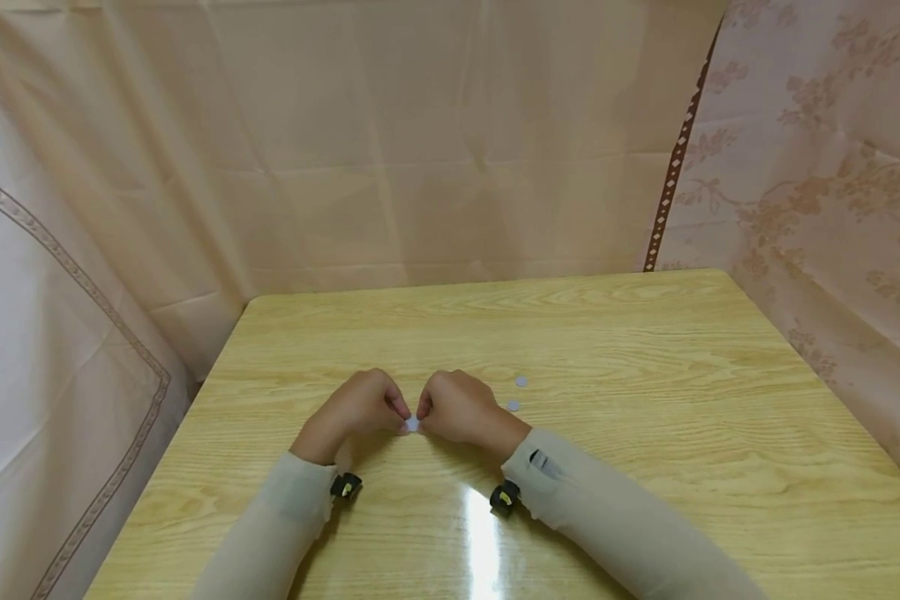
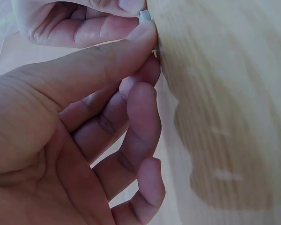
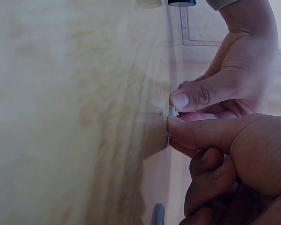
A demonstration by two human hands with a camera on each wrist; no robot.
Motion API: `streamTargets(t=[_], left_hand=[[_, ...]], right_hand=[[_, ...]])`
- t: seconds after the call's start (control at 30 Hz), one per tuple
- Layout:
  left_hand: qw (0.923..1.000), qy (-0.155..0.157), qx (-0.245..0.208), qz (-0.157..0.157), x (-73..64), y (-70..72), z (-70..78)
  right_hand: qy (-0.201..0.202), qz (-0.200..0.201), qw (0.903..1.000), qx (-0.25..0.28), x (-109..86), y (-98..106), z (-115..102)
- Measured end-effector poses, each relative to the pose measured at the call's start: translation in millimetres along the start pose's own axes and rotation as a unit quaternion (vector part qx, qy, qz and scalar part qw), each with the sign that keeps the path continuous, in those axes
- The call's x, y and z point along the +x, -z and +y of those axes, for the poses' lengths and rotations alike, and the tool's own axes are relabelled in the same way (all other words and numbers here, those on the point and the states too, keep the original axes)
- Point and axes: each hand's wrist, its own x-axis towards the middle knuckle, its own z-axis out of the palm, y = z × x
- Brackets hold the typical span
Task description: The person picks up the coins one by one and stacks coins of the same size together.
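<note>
A tiny pale round disc (image 1: 412, 425) sits low on the wooden table (image 1: 645, 400), pinched from both sides by the two hands. The left hand (image 1: 356, 408) nips it at 9 o'clock with thumb and fingertip, the other fingers curled, and the right hand (image 1: 457, 407) nips it at 3 o'clock the same way. Two more small discs (image 1: 517, 393), maybe stickers, lie flat near the right hand, at about 2 o'clock from it.

Small pale disc (image 1: 412, 425) between the fingers (image 1: 403, 410) mid-frame: mostly covered, too small to identify. Two more discs (image 1: 521, 382) right of the hands: too small to tell. Both forearms cut off at the bottom edge. Table (image 3: 75, 112) blurred in both wrist views.
</note>
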Motion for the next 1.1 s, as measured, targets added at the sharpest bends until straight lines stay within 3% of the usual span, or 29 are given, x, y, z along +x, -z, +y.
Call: streamTargets(t=[0.57,1.1], left_hand=[[0.9994,0.032,-0.005,0.012,-0.6,13.4,-17.7],[0.998,0.061,-0.012,0.016,-0.6,15.6,-14.6]], right_hand=[[-0.021,0.011,0.9996,-0.013,19.3,-5,-15],[-0.041,0.004,0.999,-0.014,18.6,-6,-12]])
